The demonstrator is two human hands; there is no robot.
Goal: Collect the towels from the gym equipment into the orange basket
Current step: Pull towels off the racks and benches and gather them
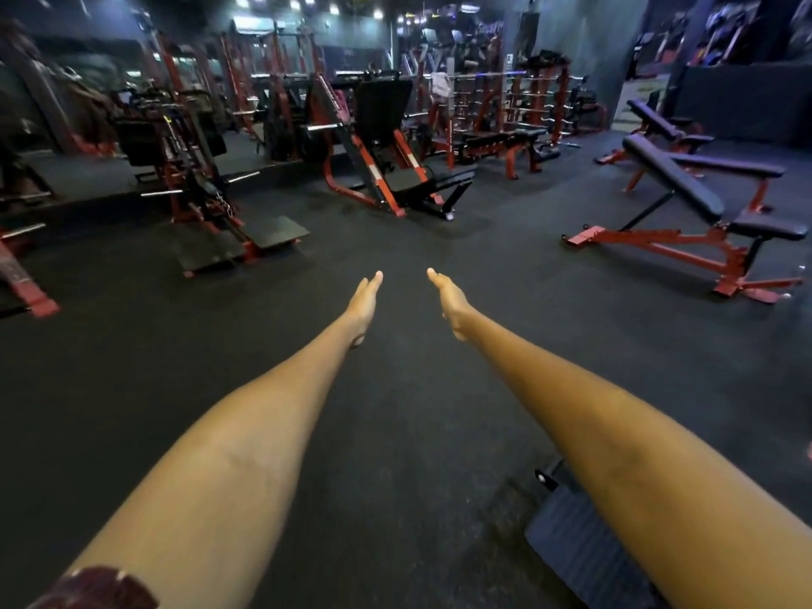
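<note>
From the head view, the left hand [364, 306] and right hand [449, 301] stretch forward over the dark floor [395, 432], each grip apart and empty, while a pale towel [440, 84] hangs on a far red rack [444, 120].

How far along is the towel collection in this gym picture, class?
Done: nothing shows as collected; no orange basket is in view. In hand: nothing; the left hand and right hand reach forward with straight fingers, with no grip on anything. Left: a pale towel seems to hang on a far rack, and a pinkish cloth on the leg press, both blurred. Nearly the whole job remains.
</note>
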